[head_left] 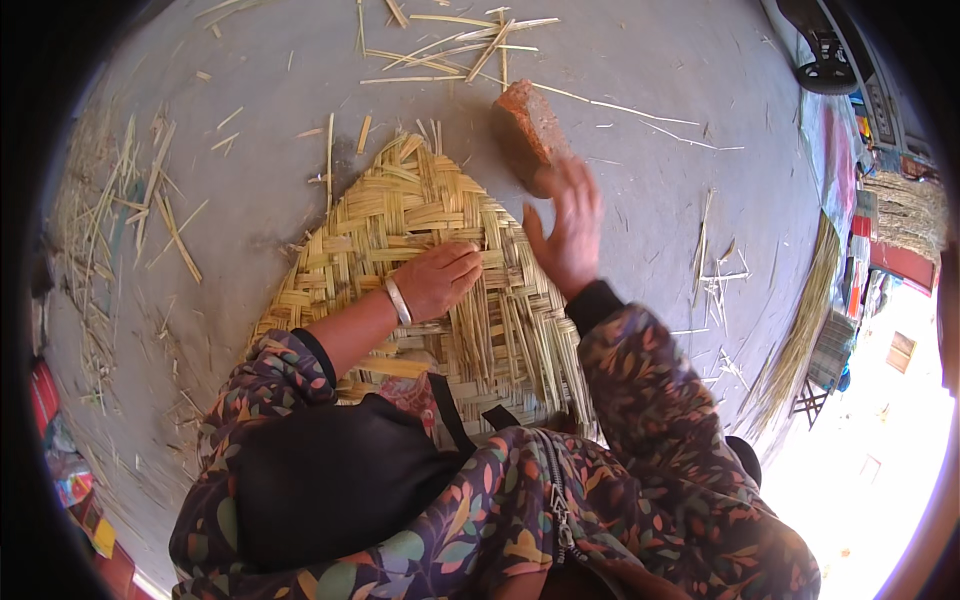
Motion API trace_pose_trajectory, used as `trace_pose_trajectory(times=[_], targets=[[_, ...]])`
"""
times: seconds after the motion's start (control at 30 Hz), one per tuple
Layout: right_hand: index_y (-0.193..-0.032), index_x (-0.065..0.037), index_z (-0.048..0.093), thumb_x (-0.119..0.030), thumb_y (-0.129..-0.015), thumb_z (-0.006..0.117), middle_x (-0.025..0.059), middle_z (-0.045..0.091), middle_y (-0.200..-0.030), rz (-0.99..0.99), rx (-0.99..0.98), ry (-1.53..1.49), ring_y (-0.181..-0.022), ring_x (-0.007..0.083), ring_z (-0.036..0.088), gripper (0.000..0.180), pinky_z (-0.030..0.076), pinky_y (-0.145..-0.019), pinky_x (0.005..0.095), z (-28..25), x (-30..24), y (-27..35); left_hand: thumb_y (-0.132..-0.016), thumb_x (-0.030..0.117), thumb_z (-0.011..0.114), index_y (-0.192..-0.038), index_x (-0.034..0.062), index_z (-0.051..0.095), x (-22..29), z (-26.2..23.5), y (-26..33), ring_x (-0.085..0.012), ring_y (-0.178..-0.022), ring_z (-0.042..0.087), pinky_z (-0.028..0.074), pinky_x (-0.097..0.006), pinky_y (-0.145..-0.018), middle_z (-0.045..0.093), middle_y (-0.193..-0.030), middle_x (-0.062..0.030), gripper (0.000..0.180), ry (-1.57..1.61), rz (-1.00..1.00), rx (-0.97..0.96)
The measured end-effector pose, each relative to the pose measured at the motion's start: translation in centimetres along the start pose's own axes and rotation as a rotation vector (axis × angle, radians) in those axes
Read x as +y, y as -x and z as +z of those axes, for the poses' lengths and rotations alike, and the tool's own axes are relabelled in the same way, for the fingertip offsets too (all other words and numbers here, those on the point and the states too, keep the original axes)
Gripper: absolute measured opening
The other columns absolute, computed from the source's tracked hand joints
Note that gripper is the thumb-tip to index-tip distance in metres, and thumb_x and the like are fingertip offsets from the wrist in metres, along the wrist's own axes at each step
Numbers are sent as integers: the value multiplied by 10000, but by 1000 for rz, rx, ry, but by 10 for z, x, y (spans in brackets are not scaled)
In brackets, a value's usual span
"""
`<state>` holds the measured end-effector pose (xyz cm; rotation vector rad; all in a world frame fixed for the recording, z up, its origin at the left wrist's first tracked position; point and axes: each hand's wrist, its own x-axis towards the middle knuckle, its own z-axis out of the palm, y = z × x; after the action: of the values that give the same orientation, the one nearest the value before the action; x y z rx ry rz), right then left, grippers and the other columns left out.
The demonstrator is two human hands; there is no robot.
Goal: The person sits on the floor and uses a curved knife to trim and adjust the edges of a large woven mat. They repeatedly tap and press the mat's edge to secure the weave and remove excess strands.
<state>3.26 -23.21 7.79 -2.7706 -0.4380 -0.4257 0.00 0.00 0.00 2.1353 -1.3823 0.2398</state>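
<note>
A woven mat of split yellow-green straw strips (pixel 400 200) lies in front of me, narrowing to a point at its far end. My left hand (pixel 440 282), with a silver bangle at the wrist, rests on the mat's middle. Its fingers are curled closed against the weave; whatever they pinch is hidden. My right hand (pixel 570 225) is raised beside the mat's right edge, thumb and fingers apart, slightly blurred. Its fingertips overlap the near end of a reddish brick (pixel 530 125); whether they touch it I cannot tell. Loose strip ends stick out at the mat's tip.
Loose straw strips (pixel 470 50) lie scattered on the grey floor (pixel 290 100) beyond the mat. More straw litter (pixel 150 200) spreads at the left. A long bundle of stalks (pixel 800 330) lies at the right, near stacked household goods and a wheel (pixel 828 78).
</note>
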Motion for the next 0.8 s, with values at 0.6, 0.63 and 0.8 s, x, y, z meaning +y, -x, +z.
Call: trace_pose_trajectory(times=[0.6, 0.63, 0.8], targets=[[-1400, -30, 403, -247, -747, 796, 226, 675, -1059, 106, 136, -466, -909, 333, 702, 792, 571, -733, 416, -92, -49, -91, -763, 107, 624, -1033, 8, 680, -4, 9, 3, -245, -1139, 565, 477, -379, -1012, 627, -1127, -85, 293, -95, 65, 36], [-1400, -32, 405, -225, -753, 796, 228, 673, -1054, 52, 131, -427, -903, 321, 707, 781, 577, -712, 408, -86, -51, -84, -765, 108, 622, -1036, 7, 678, -4, 9, 4, -245, -1136, 565, 478, -381, -1011, 627, -1124, -83, 294, -97, 68, 34], [-1368, -81, 423, -250, -745, 697, 146, 618, -960, 133, -446, -85, -792, 359, 662, 701, 556, -719, 441, -11, -78, -44, -785, 139, 600, -1044, -4, 670, 0, 11, 8, -261, -1182, 530, 466, -399, -1011, 616, -1131, -105, 304, -65, 40, -34]])
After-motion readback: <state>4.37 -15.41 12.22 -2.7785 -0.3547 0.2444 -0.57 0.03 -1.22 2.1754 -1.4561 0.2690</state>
